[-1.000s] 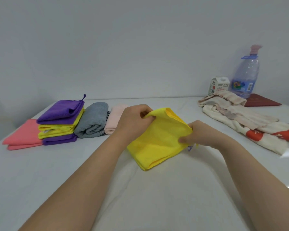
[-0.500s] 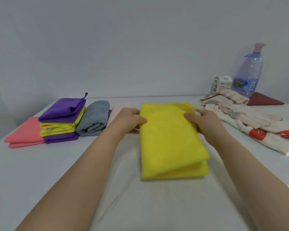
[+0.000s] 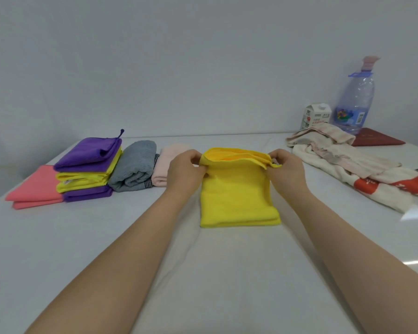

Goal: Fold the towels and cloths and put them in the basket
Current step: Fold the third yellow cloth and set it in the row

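Head view. Frame centre: folded yellow cloth [image 3: 237, 194] lies on the white surface [image 3: 203, 273], its far edge lifted. Left hand [image 3: 184, 172] pinches the far left corner, right hand [image 3: 287, 169] pinches the far right corner; the hands are apart, the cloth's width between them.

Left of frame: folded pink cloth [image 3: 34, 189], just beside it a purple-and-yellow stack [image 3: 87, 174], then a grey towel [image 3: 135, 167] and a pale towel [image 3: 167, 165].

Right: unfolded cream towels [image 3: 348, 165] in a heap. Behind them stand a carton [image 3: 315, 115] and a bottle [image 3: 355, 102].
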`<action>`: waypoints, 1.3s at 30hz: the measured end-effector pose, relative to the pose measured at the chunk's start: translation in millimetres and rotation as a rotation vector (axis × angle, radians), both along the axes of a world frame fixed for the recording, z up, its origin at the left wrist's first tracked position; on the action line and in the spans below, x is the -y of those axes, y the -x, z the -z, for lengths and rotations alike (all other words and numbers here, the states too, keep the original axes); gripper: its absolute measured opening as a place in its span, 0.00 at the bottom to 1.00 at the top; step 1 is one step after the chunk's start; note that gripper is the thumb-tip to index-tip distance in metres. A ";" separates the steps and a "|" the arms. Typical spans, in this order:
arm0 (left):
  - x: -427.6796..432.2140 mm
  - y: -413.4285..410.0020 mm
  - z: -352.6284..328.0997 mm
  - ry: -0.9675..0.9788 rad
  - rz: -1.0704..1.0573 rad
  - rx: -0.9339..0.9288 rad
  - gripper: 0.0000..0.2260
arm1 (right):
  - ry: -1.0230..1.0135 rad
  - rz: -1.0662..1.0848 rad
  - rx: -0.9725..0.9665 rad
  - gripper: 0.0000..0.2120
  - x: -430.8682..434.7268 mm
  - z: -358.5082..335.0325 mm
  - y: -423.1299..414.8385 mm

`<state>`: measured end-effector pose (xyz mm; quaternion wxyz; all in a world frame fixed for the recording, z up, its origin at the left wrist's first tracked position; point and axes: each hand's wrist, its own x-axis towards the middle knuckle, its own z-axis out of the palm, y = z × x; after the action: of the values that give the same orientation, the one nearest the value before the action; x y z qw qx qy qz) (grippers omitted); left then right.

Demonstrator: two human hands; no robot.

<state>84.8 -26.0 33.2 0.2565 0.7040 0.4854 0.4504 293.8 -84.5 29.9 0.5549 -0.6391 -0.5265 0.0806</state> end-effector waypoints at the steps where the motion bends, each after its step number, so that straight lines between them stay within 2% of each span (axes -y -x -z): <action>1: 2.5 -1.2 0.2 -0.027 -0.014 -0.012 0.07 | 0.005 0.032 0.091 0.11 0.0 0.9 2.0; 4: 12.5 0.3 6.3 -0.056 -0.011 -0.089 0.04 | 0.117 0.042 0.351 0.08 3.6 11.0 4.2; 8: 26.1 13.0 11.7 -0.102 0.003 -0.221 0.02 | 0.161 -0.040 0.456 0.11 19.0 10.0 -2.2; 11: 32.4 23.1 20.2 -0.228 0.032 -0.392 0.05 | 0.167 -0.107 0.568 0.10 31.5 6.7 -7.1; 13: 34.1 28.7 28.0 -0.366 0.052 -0.545 0.12 | 0.214 -0.130 0.596 0.10 36.9 6.4 -6.8; 15: 32.2 33.6 34.3 -0.496 0.121 -0.627 0.13 | 0.267 -0.144 0.697 0.12 38.1 7.6 -4.5; 18: 29.4 35.2 34.1 -0.578 0.221 -0.606 0.14 | 0.329 -0.172 0.811 0.13 39.4 7.3 0.2; 24: 35.6 31.3 33.0 -0.671 0.290 -0.548 0.10 | 0.408 -0.204 0.782 0.10 46.3 0.0 -0.6; 28: 39.4 29.0 29.1 -0.711 0.365 -0.562 0.08 | 0.343 -0.197 0.853 0.07 46.3 -5.7 -5.0; 31: 40.0 27.7 30.3 -0.694 0.417 -0.624 0.09 | 0.317 -0.228 0.934 0.08 45.7 -7.1 -6.4; 35: 40.0 26.7 36.3 -0.627 0.444 -0.705 0.10 | 0.469 -0.259 1.053 0.07 43.5 -0.1 -3.4; 39: 43.2 16.6 33.9 -0.490 0.317 -0.640 0.20 | 0.476 -0.257 1.149 0.04 43.2 -1.0 -1.2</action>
<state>68.2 -69.2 -0.7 -0.0158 0.9141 0.3052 0.2666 295.0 -127.7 30.9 0.0122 -0.6179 -0.7805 -0.0942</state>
